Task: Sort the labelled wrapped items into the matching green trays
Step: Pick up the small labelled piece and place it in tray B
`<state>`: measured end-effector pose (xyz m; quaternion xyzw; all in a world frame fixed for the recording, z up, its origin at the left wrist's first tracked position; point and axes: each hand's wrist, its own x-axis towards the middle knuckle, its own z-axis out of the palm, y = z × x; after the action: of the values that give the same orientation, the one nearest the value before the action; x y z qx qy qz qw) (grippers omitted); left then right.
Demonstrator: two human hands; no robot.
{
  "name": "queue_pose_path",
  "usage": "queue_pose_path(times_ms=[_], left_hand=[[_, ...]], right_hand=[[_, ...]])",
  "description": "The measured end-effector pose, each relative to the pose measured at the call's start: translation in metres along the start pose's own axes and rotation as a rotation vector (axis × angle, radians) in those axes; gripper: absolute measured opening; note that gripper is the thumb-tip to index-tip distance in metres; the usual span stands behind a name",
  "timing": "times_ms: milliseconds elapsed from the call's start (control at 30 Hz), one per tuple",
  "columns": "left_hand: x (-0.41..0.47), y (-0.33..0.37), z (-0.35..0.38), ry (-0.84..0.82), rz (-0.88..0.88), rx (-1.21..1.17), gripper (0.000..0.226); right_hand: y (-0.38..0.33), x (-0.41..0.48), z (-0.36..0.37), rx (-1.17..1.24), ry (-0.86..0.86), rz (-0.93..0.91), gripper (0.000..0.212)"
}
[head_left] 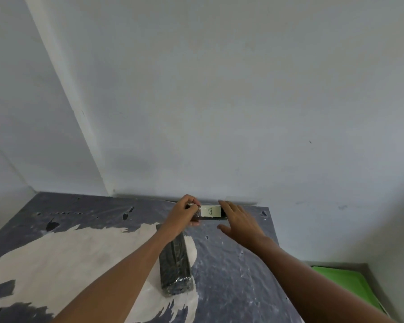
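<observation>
A dark wrapped item with a pale label marked "B" [210,211] lies along the far edge of the table, against the wall. My left hand [184,212] is closed on its left end. At the item's right end my right hand [237,221] touches it with fingers spread. A second dark wrapped item [175,266] lies lengthwise in the middle of the table, partly under my left forearm; no label shows on it. One green tray [346,284] sits lower down at the right, past the table's edge, partly cut off by my right arm.
The table [79,241] is covered with worn grey sheeting with pale patches and small holes. A white wall rises directly behind the table, with a corner at the left. The table's right edge runs diagonally toward the green tray.
</observation>
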<state>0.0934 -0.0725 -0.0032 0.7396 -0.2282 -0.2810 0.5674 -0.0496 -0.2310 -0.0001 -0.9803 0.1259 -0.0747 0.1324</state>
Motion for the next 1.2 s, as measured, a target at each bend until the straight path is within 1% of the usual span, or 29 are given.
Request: queue_pose_path(times_ms=[100,233,267,367,400,467,533,600,700,767,833,933,1000,1067,1133,1200], left_hand=[[0.001,0.001,0.003,-0.047,-0.025,-0.087,0.009],[0.0,0.003,0.005,-0.075,-0.034,-0.151,0.013],[-0.001,0.004,0.007,-0.055,-0.043,-0.194,0.018],[-0.002,-0.001,0.017,0.035,-0.121,-0.431,0.048],[-0.003,-0.002,0.022,0.031,-0.144,-0.485,0.053],[-0.003,-0.004,0.036,-0.001,-0.158,-0.506,0.052],[-0.002,-0.002,0.047,0.028,-0.148,-0.499,0.046],[0.001,0.002,0.049,0.091,-0.154,-0.482,0.044],[0.003,0.009,0.04,0.104,-0.138,-0.33,0.041],[0.005,0.012,0.031,0.063,-0.08,-0.16,0.035],[0.005,0.014,0.023,-0.019,-0.036,-0.025,0.032],[0.007,0.017,0.016,-0.142,-0.009,0.085,0.031],[0.009,0.019,0.014,-0.194,0.018,0.124,0.032],[0.01,0.019,0.013,-0.241,0.041,0.131,0.028],[0.01,0.018,0.014,-0.276,0.048,0.134,0.024],[0.01,0.013,0.015,-0.278,0.032,0.1,0.024]], right_hand=[[0.0,-0.002,-0.003,-0.03,0.023,-0.039,0.066],[-0.003,-0.002,-0.007,-0.034,0.086,-0.033,0.042],[-0.003,-0.003,-0.008,-0.027,0.101,-0.021,0.04],[-0.007,-0.004,-0.007,0.016,0.156,0.055,0.042],[-0.009,-0.005,-0.005,0.041,0.176,0.077,0.042],[-0.014,-0.006,0.001,0.085,0.191,0.087,0.04],[-0.017,-0.007,0.006,0.109,0.165,0.09,0.041],[-0.016,-0.009,0.008,0.103,0.144,0.093,0.048],[-0.005,-0.012,0.002,0.011,0.158,0.041,0.063],[0.003,-0.012,-0.006,-0.044,0.218,-0.013,0.067],[0.01,-0.009,-0.014,-0.097,0.252,-0.078,0.073],[0.013,-0.004,-0.019,-0.19,0.165,-0.175,0.083],[0.01,-0.002,-0.019,-0.238,0.11,-0.225,0.079],[0.005,-0.004,-0.017,-0.239,0.137,-0.249,0.062],[0.002,-0.01,-0.014,-0.213,0.187,-0.222,0.047],[0.002,-0.019,-0.01,-0.202,0.192,-0.16,0.043]])
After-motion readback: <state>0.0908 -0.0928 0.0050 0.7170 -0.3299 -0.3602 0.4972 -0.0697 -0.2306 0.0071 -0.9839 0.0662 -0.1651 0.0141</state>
